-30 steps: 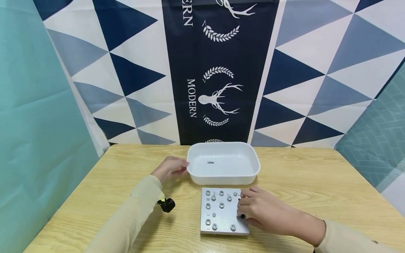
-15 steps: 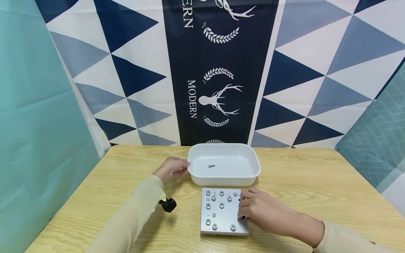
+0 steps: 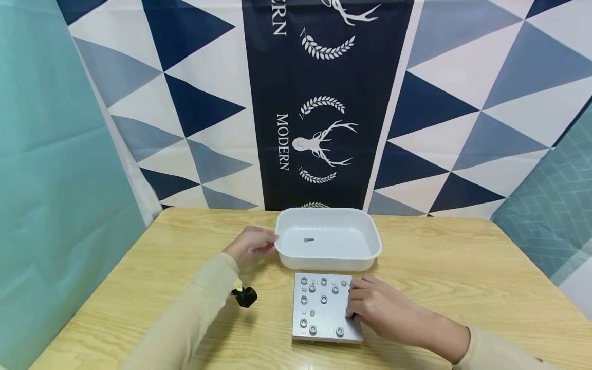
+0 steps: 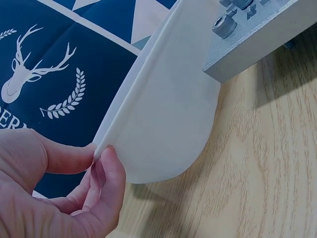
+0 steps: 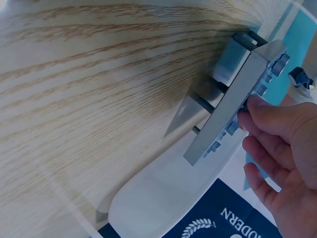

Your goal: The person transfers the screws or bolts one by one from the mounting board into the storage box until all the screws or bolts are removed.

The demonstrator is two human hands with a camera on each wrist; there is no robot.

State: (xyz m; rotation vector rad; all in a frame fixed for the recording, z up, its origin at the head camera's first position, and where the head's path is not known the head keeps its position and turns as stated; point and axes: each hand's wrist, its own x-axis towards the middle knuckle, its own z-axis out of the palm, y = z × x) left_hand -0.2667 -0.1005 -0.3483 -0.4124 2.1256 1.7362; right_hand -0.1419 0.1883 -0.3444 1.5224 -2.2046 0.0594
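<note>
My left hand (image 3: 253, 243) pinches the left rim of a white plastic tray (image 3: 333, 263) between thumb and fingers, plain in the left wrist view (image 4: 74, 181). One small silver bolt (image 3: 309, 240) lies in that tray. In front of it is a silver metal plate (image 3: 329, 319) with several socket-head bolts (image 3: 324, 299) set in its top. Bolt shanks (image 5: 204, 104) stick out from its underside in the right wrist view. At the plate's right side my right hand (image 3: 381, 311) pinches a dark bolt head at the top face with thumb and index finger, largely hidden by them.
A wooden table (image 3: 453, 267) carries everything, its far edge close behind the tray. A patterned cloth (image 3: 319, 103) hangs at the back, and a teal sheet (image 3: 55, 180) at the left. A black wrist camera (image 3: 245, 297) juts out below my left wrist.
The loose bolt in the tray has shifted and turned slightly. My right fingers have turned a little and now cover most of the dark spot seen between them earlier. The left hand keeps its hold.
</note>
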